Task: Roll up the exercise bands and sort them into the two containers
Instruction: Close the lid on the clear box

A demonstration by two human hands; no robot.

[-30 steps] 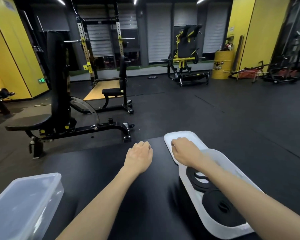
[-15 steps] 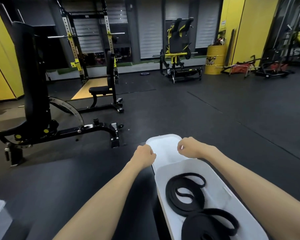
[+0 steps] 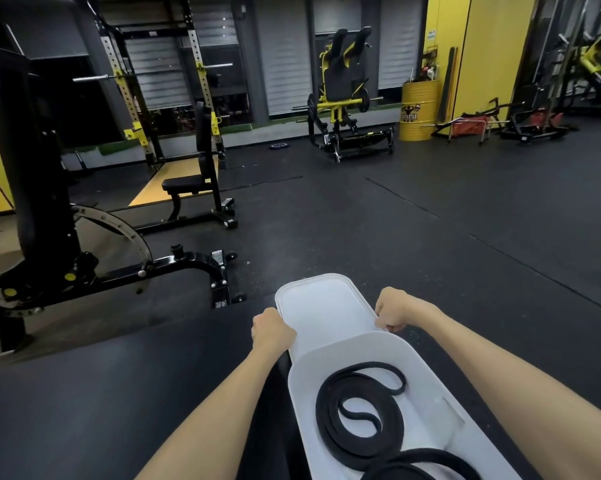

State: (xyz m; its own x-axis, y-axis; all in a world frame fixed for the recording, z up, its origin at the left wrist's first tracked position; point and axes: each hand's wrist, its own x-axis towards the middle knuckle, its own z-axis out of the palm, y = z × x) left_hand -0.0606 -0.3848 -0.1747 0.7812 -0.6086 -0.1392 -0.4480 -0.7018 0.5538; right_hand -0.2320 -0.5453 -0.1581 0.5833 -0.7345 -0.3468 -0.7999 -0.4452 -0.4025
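Head view: left hand (image 3: 273, 329), fingers curled on the white lid (image 3: 321, 306) at its left edge; right hand (image 3: 398, 308) clamped on the right edge. Nearer, coiled black bands (image 3: 328, 420) inside the white container (image 3: 302, 372) on the desk (image 3: 119, 393).

Your white container (image 3: 427, 372) lies open, lengthwise ahead of you. In it a black band (image 3: 394, 433) lies flat in a loose coil of several turns, one loop poking out toward the far right. A second black band (image 3: 427, 456) curls just beside it at the near end, partly out of view. The white lid (image 3: 323, 306) lies beyond the far rim, gripped at each side by your left hand (image 3: 273, 329) and right hand (image 3: 396, 308).
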